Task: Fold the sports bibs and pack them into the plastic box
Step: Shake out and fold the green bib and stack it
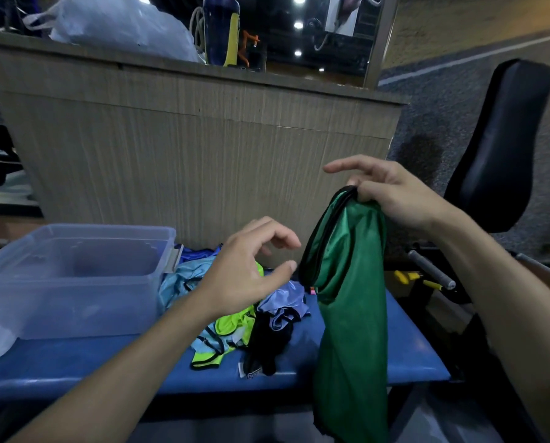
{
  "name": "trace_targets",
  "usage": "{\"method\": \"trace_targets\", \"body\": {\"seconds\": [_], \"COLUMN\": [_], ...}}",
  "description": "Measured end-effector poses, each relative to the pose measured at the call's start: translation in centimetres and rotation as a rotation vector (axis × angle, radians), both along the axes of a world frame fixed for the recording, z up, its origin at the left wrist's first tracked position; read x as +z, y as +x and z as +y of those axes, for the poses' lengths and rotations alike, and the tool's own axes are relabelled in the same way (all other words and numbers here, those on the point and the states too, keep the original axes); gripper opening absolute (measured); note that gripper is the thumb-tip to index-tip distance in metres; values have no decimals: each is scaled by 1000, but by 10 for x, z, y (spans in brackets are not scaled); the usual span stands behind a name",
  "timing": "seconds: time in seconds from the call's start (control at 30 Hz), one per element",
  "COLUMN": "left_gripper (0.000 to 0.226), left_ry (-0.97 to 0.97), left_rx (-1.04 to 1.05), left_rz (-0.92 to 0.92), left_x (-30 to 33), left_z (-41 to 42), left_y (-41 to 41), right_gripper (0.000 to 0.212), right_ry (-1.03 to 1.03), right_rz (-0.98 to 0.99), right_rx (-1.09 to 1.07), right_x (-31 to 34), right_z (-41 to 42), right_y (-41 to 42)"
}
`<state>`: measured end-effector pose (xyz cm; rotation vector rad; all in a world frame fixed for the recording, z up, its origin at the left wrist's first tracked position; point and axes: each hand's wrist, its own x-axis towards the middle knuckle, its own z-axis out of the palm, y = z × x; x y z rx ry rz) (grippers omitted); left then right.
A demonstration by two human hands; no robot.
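One green bib hangs pinched in the right hand to straighten; the left hand, loosely open and empty, reaches toward it.

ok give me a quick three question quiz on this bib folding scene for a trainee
1. True or false: the right hand pinches the top of the green bib, which hangs down past the edge of the blue bench.
2. Multiple choice: what lies in the clear plastic box? A) folded bibs B) nothing that shows C) a water bottle
3. Fill in: the left hand, fingers spread and holding nothing, hovers above the ____ of loose bibs.

Key: 1 true; 2 B; 3 pile
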<state>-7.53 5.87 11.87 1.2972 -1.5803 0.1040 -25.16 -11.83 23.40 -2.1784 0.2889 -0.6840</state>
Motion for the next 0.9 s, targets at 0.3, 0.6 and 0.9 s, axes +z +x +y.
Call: {"method": "trace_targets", "body": {"seconds": [0.3,0.6,0.9], "left_gripper": [35,31,21], "left_ry": [-1,-51,44], "left_rx": [113,134,225], "left_rz": [-4,-52,-227], "left_x": [-15,-25,25], "left_z": [-3,-3,-11], "left_y": [-24,-24,16], "right_gripper": [58,58,50], "right_ry": [-53,-7,80], "right_rz": [-11,-38,-66], "right_rx": [-22,-31,-189], "right_x": [5,9,-12], "right_z": [8,9,-16], "right_y": [-8,-9,-28]}}
